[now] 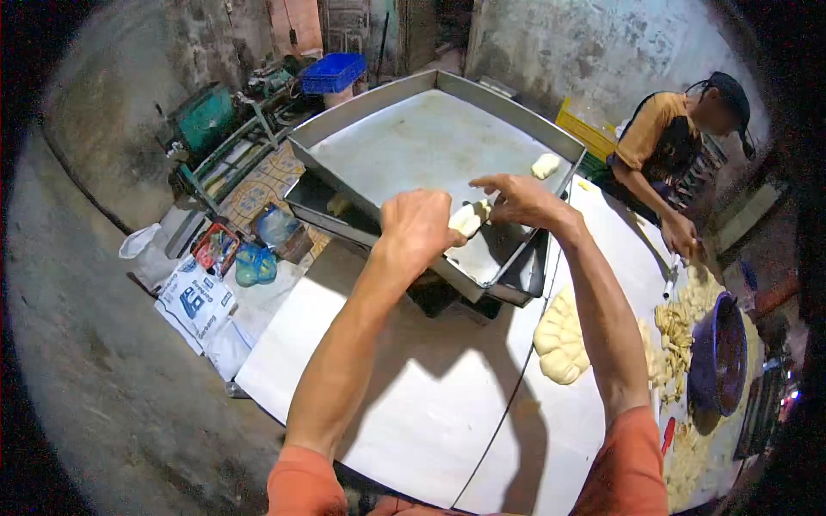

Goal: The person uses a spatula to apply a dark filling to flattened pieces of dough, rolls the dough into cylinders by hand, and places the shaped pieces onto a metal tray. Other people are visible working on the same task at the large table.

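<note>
A pale piece of dough [468, 220] hangs between my two hands, over the near corner of a large metal baking tray [370, 129]. Its left end is in the curled fingers of my left hand [415, 225]. At the other end my right hand [527, 203] pinches it between thumb and fingers, the index finger stretched out above; the fingertips are partly hidden. Another shaped piece of dough [545, 166] lies in the tray by its right wall. The tray rests askew on other trays [331, 209]. Beside my right forearm, a cluster of dough pieces [561, 340] lies on the white tabletop [413, 387].
A co-worker [667, 142] at the right holds a thin white tool [671, 277] over the table. Dough strips [675, 331] and a purple basin [718, 357] are nearby. White sacks [196, 301] and a green machine [205, 120] stand at the left, a blue crate [333, 73] behind.
</note>
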A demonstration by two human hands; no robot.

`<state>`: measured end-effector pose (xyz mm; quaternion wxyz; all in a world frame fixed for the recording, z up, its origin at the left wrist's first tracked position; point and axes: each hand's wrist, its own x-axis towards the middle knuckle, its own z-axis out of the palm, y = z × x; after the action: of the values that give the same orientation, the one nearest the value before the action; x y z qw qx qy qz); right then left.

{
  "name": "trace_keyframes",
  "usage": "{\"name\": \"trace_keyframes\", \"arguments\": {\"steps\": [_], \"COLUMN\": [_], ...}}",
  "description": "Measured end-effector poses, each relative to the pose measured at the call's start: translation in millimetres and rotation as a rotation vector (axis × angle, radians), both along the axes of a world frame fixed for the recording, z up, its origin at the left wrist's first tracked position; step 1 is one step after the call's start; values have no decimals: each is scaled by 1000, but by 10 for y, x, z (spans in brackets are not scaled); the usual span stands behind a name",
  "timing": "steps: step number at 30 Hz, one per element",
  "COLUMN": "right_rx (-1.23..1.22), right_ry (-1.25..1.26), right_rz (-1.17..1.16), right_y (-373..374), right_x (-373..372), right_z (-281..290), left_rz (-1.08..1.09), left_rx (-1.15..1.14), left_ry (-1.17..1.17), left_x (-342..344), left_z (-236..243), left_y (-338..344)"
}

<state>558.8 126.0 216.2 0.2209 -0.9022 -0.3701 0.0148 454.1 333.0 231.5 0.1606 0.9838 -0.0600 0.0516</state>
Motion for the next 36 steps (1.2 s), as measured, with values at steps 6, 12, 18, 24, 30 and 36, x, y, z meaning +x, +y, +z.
{"name": "trace_keyframes", "arguments": {"steps": [6,12,18,24,30,36], "right_rx": [-150,-127,298,343,-115,-304], "right_ry": [-96,-182,-438,-330,102,154], "right_rz": [60,-11,-51,220,438,471], "right_y": [-42,-87,-37,20,66,-1019], "right_x": [294,304,-378,-2588,-3905,-4524], "right_z": [-292,-263,-128,-578,-1782,-1906], "left_rz": [-13,-13,-71,85,500,748], "left_rx": [101,116,-28,-411,-489,-643], "left_ry": [87,73,-176,-328,-87,110], "left_x": [202,128,-214,-1730,-3120,-4209], "left_z": [-112,39,-34,-91,-899,-1397], "left_y": [-205,-244,87,1040,1260,1128]}}
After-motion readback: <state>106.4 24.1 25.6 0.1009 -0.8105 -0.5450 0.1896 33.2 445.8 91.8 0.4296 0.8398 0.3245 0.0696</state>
